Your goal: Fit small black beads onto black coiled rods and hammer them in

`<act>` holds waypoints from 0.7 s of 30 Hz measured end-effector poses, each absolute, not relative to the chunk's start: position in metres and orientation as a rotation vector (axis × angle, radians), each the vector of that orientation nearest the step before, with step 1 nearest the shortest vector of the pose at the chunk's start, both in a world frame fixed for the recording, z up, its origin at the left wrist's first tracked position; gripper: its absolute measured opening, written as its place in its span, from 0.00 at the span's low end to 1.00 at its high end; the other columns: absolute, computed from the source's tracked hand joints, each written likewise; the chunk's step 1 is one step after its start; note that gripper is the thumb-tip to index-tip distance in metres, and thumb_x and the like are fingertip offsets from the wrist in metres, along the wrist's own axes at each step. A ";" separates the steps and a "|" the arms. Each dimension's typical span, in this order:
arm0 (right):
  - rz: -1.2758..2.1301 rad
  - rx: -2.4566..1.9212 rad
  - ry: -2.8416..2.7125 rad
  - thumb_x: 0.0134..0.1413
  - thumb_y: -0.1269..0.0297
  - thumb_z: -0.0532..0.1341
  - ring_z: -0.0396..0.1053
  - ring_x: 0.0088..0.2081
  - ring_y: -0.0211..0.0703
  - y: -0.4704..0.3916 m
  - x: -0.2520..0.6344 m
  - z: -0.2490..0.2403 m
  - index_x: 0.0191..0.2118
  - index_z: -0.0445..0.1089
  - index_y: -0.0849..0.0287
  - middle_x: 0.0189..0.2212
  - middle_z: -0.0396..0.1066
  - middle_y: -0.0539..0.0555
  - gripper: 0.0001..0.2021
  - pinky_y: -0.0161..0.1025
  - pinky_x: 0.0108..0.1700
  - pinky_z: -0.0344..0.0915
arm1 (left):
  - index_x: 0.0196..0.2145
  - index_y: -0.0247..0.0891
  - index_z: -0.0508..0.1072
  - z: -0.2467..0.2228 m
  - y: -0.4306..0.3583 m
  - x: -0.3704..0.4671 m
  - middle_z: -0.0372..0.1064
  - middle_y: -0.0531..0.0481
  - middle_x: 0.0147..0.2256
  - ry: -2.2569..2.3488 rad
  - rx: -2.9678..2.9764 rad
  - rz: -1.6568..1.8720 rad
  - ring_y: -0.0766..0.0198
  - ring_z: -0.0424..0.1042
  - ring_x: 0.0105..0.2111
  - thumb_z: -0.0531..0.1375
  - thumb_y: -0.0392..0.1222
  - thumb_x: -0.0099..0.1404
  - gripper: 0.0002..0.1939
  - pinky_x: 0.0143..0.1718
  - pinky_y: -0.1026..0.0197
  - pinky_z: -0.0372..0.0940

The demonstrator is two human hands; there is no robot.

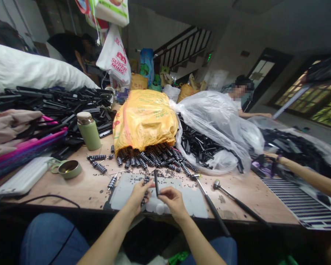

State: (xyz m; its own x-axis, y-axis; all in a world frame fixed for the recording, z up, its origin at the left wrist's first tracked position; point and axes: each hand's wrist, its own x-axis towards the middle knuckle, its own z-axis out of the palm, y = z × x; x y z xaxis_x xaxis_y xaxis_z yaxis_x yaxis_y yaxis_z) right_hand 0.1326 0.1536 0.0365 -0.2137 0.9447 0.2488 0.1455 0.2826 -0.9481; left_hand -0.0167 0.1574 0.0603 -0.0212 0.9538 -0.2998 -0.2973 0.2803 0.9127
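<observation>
My left hand is closed around a dark cylindrical piece with pale ringed segments, held upright over the pale plastic sheet. Pinched between thumb and fingertips of my right hand is a narrow black strip, standing nearly upright beside the left hand's piece. The two pieces appear apart. Just beyond the sheet lies a heap of similar ringed cylinders, spilling from a yellow sack. Tiny dark bits are scattered around the sheet.
Two hammers lie to the right. A clear bag holds black strips. Leftward are a green flask, a metal cup, a white power bank-like block and a basket. Another person's arm reaches in at right.
</observation>
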 end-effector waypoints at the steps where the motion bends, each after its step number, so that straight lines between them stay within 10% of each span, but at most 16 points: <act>1: 1.063 -1.025 -1.620 0.45 0.67 0.61 0.70 0.31 0.41 0.148 0.132 0.038 0.31 0.68 0.58 0.27 0.71 0.52 0.04 0.39 0.35 0.68 | 0.33 0.34 0.64 0.062 0.157 -0.015 0.58 0.60 0.18 1.113 0.707 1.157 0.78 0.50 0.11 0.61 0.49 0.49 0.18 0.10 0.73 0.44; 7: 0.599 -1.131 -2.132 0.30 0.69 0.68 0.47 0.59 0.53 0.148 0.137 0.074 0.60 0.46 0.55 0.58 0.48 0.59 0.47 0.52 0.57 0.50 | 0.30 0.33 0.70 0.072 0.151 -0.003 0.62 0.57 0.18 1.197 0.957 1.223 0.75 0.57 0.14 0.65 0.44 0.45 0.16 0.13 0.72 0.51; 12: 0.693 -1.033 -2.195 0.30 0.62 0.69 0.40 0.61 0.52 0.156 0.139 0.091 0.62 0.36 0.59 0.60 0.42 0.62 0.54 0.48 0.60 0.46 | 0.46 0.39 0.67 0.079 0.150 -0.003 0.66 0.56 0.24 1.057 0.747 1.281 0.74 0.61 0.16 0.58 0.50 0.54 0.22 0.13 0.72 0.53; 21: 0.775 -0.907 -2.126 0.29 0.56 0.70 0.44 0.60 0.52 0.148 0.133 0.085 0.60 0.41 0.59 0.59 0.45 0.63 0.52 0.48 0.60 0.46 | 0.36 0.37 0.66 0.085 0.148 0.010 0.61 0.59 0.17 0.954 0.515 1.262 0.70 0.62 0.13 0.58 0.46 0.55 0.13 0.13 0.68 0.58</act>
